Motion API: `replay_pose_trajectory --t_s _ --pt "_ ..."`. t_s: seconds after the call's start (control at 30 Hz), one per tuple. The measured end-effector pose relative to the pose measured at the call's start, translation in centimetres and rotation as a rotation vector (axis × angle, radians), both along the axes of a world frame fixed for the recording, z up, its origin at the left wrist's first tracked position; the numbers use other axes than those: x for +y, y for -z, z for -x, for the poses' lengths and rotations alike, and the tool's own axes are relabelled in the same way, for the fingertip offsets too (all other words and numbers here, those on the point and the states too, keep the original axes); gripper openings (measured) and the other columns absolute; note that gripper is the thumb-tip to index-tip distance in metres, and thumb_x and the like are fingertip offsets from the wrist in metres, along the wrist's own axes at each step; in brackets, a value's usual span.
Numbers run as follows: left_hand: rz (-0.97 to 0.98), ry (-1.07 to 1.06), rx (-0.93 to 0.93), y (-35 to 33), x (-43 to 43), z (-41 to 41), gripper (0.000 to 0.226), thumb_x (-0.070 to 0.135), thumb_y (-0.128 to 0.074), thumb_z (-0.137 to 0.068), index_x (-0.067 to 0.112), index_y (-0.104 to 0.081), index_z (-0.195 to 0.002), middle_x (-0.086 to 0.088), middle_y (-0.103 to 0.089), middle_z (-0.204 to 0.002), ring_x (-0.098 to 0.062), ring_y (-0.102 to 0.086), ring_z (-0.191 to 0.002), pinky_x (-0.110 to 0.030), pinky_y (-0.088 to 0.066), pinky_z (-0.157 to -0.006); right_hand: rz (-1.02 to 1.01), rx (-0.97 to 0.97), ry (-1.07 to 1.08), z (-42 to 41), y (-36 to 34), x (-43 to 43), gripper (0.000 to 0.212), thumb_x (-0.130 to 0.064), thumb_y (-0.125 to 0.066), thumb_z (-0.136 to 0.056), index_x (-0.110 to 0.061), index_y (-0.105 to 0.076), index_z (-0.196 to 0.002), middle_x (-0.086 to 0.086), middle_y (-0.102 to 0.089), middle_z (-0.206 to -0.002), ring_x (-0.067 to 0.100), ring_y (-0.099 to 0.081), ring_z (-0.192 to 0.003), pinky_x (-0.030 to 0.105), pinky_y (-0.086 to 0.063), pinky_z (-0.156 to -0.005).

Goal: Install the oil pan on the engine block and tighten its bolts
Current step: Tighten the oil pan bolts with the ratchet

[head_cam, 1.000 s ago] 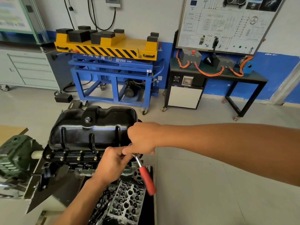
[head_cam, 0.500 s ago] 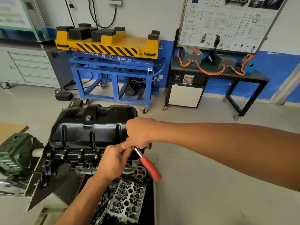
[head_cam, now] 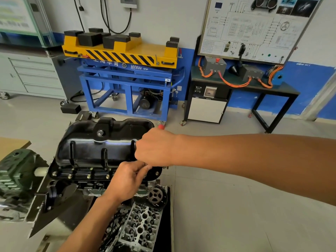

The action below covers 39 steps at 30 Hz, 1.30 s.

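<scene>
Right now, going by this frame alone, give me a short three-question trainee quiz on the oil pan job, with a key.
1. True or false: the oil pan already sits on the engine block.
2. What colour is the wrench handle end poking out above the right hand? A red, B blue, C green.
3. Fill in: the ___ hand has its fingertips pinched together at the pan's near rim, just below the other fist.
Key: 1 true; 2 A; 3 left hand.
</scene>
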<state>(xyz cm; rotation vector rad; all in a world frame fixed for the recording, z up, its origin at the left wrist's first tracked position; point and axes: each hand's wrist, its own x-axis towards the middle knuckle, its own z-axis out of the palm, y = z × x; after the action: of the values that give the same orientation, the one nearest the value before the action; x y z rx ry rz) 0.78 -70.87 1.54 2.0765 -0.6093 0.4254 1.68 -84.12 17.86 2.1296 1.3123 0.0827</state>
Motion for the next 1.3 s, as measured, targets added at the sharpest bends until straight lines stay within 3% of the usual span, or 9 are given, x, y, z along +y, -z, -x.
replay_pose_trajectory --t_s 0.1,0.23,0.33,0.4,0.7,0.9,1.07,1.2,1.3 --pt "0.014 0.022 0.017 0.5 0.5 -0.2 0.041 0.032 -0.058 -0.098 0.002 -0.063 -0.071 0.002 -0.046 -0.053 -0.007 -0.034 -0.045 -0.016 -0.026 -0.047 0.004 -0.007 -0.054 -0.2 0.0 -0.1 0.026 -0.008 -0.048 -0.097 -0.015 -0.046 -0.072 0.001 -0.034 -0.065 0.018 -0.038 -0.053 0.035 -0.05 -0.062" --pt "0.071 0.039 0.036 0.9 0.7 0.0 0.047 0.044 -0.054 -0.099 0.004 -0.068 -0.079 0.003 -0.051 -0.054 -0.01 -0.038 -0.044 -0.023 -0.03 -0.044 -0.066 0.053 -0.016 -0.9 0.0 -0.6 0.039 -0.024 -0.055 -0.097 -0.02 -0.036 -0.063 -0.003 -0.035 -0.062 0.013 -0.036 -0.049 0.029 -0.037 -0.045" --pt "0.076 0.002 0.029 0.7 0.5 0.3 0.034 0.037 -0.056 -0.1 0.024 -0.06 -0.069 0.014 -0.044 -0.051 -0.003 -0.034 -0.044 -0.011 -0.024 -0.047 -0.2 0.234 0.195 -1.2 0.6 -1.0 0.049 -0.052 -0.058 -0.093 -0.021 -0.04 -0.059 -0.005 -0.042 -0.058 0.011 -0.04 -0.048 0.028 -0.034 -0.045" --pt "0.067 -0.028 0.017 0.7 0.3 0.3 0.04 0.025 -0.06 -0.097 0.04 -0.044 -0.065 0.019 -0.043 -0.051 -0.002 -0.034 -0.044 -0.009 -0.024 -0.047 -0.307 0.394 0.379 -1.0 1.3 -0.9 0.054 -0.055 -0.055 -0.093 -0.017 -0.047 -0.056 -0.004 -0.044 -0.052 0.012 -0.04 -0.047 0.028 -0.035 -0.045" --pt "0.102 -0.056 0.075 1.1 0.1 -0.1 0.051 0.003 -0.061 -0.084 0.043 -0.056 -0.053 0.022 -0.054 -0.05 0.002 -0.044 -0.044 -0.006 -0.028 -0.046 -0.776 0.969 1.065 -0.2 3.8 0.7 0.043 -0.038 -0.048 -0.099 -0.008 -0.057 -0.069 0.0 -0.043 -0.048 0.01 -0.03 -0.032 0.018 -0.024 -0.035" --pt "0.073 -0.052 0.154 1.1 0.1 -0.4 0.031 0.013 -0.053 -0.084 0.036 -0.061 -0.063 0.012 -0.052 -0.051 -0.004 -0.039 -0.044 -0.013 -0.027 -0.045 -0.723 1.141 1.345 -0.8 3.3 0.8 0.047 -0.052 -0.044 -0.098 -0.019 -0.045 -0.065 -0.009 -0.032 -0.041 0.005 -0.025 -0.03 0.011 -0.017 -0.037" --pt "-0.053 -0.01 0.046 0.3 0.4 -0.7 0.039 0.02 -0.051 -0.092 0.035 -0.044 -0.057 0.015 -0.045 -0.048 -0.006 -0.039 -0.042 -0.012 -0.027 -0.044 -0.611 0.981 1.096 -1.2 2.3 0.6 0.041 -0.034 -0.047 -0.1 -0.013 -0.046 -0.064 -0.003 -0.035 -0.046 0.01 -0.025 -0.035 0.017 -0.019 -0.036" --pt "-0.08 0.011 0.007 -0.1 0.5 -0.8 0.033 0.024 -0.052 -0.103 0.034 -0.046 -0.071 0.015 -0.042 -0.05 -0.012 -0.042 -0.046 -0.015 -0.029 -0.046 -0.144 0.462 0.588 -1.1 0.4 0.6 0.046 -0.037 -0.043 -0.103 -0.015 -0.05 -0.064 -0.001 -0.044 -0.061 0.011 -0.037 -0.051 0.021 -0.032 -0.041" --pt "-0.066 0.033 0.023 -0.4 0.4 -0.8 0.029 0.038 -0.047 -0.102 0.029 -0.056 -0.076 0.01 -0.049 -0.052 -0.015 -0.045 -0.046 -0.018 -0.03 -0.045 -0.133 0.235 0.419 -0.9 -0.1 0.1 0.04 -0.035 -0.054 -0.099 -0.019 -0.043 -0.064 -0.004 -0.043 -0.066 0.012 -0.041 -0.056 0.029 -0.031 -0.045"
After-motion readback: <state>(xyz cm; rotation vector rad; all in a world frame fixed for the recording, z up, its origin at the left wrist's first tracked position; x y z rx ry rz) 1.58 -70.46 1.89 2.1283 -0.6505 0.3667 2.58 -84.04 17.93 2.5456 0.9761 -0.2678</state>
